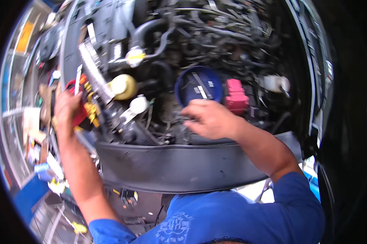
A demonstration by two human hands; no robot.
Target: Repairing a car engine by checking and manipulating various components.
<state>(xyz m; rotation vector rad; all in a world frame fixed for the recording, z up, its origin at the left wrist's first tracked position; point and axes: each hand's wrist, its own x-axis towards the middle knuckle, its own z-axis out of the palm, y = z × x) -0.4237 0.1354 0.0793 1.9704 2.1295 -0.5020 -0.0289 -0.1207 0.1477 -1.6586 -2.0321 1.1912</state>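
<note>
- Left hand (69,103) is way over at the left of the frame, on the red thing (80,116); right hand (212,118) is right of centre, fingers curled in, just below the blue bowl (218,88).
- Pretty smeary there, so I can't tell if either hand is actually gripping anything.
- Arms are spread wide, so I'd look at one hand at a time.
- I'd keep the right wrist off the bowl's rim, there's dark stuff sitting inside and a bump could tip it.
- Watch the pink cover (236,97) just right of the bowl, don't lean on it.
- Same on the left: keep that forearm clear of the yellow cap (122,87).
</note>
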